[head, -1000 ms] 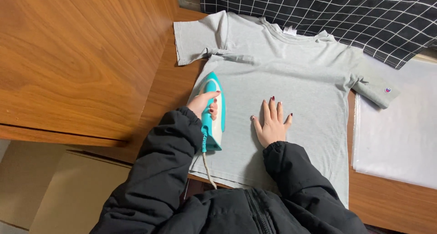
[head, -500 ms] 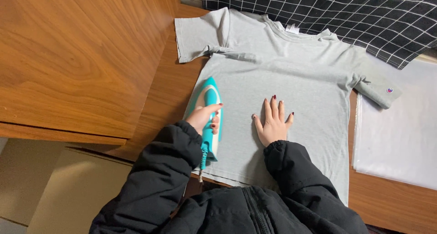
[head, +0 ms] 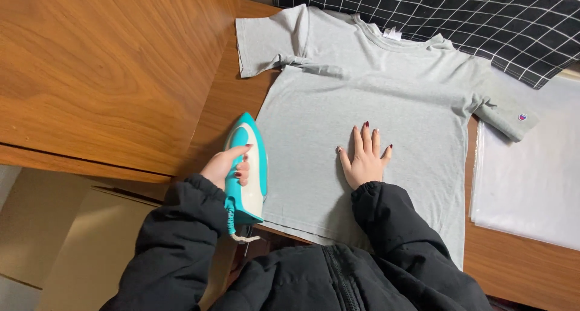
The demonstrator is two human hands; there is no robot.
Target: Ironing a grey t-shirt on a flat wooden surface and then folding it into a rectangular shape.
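A light grey T-shirt (head: 374, 87) lies spread flat on a brown wooden table (head: 226, 114), collar away from me. My left hand (head: 228, 165) grips the handle of a teal and white iron (head: 248, 169), which sits at the shirt's left edge, mostly over bare table near the lower left hem. A cord trails from the iron's back end. My right hand (head: 364, 157) rests flat on the middle of the shirt, fingers spread. Both arms wear black padded jacket sleeves.
A black cloth with a white grid (head: 459, 15) lies beyond the shirt's collar. A clear plastic sheet (head: 531, 178) covers the table at the right. A wooden panel (head: 103, 69) rises at the left, with cardboard boxes (head: 72, 244) below it.
My left hand has drawn the iron down and to the left, off the shirt's left side toward the table edge. My right hand has stayed flat on the shirt.
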